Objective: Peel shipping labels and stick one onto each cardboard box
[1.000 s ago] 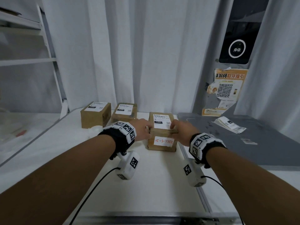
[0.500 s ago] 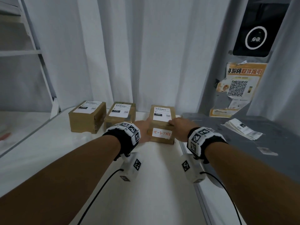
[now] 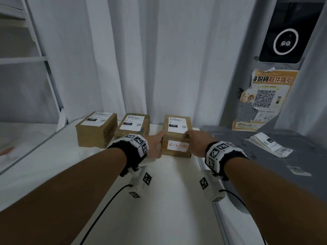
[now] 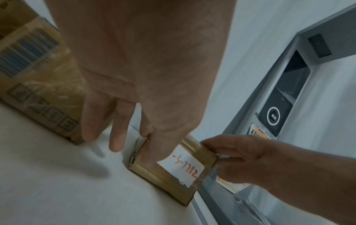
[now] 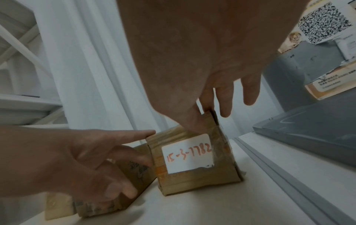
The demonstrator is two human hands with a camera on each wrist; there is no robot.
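Three cardboard boxes stand in a row at the back of the white table [image 3: 159,200]. The right box [image 3: 174,137] [image 4: 173,182] [image 5: 192,182] carries a shipping label [image 3: 177,123] on top and a white sticker with red handwriting [image 5: 187,155] on its front. My left hand [image 3: 155,144] [image 4: 146,148] touches the box's left front edge, thumb on the front face and the other fingers straight. My right hand [image 3: 196,138] [image 5: 201,120] touches its top right corner with thumb and forefinger, the other fingers free. The left box [image 3: 96,133] and middle box [image 3: 131,128] each bear a top label.
A stack of labels [image 3: 270,145] lies on the grey surface [image 3: 230,147] to the right, with one loose label [image 3: 298,169] nearer me. A metal rail [image 3: 217,209] divides table and grey surface. White curtains hang right behind the boxes. A shelf frame [image 3: 53,85] stands at the left.
The right box has slid away from me into line with the other two. Both hands went with it, and their hold on its sides has loosened to a touch.
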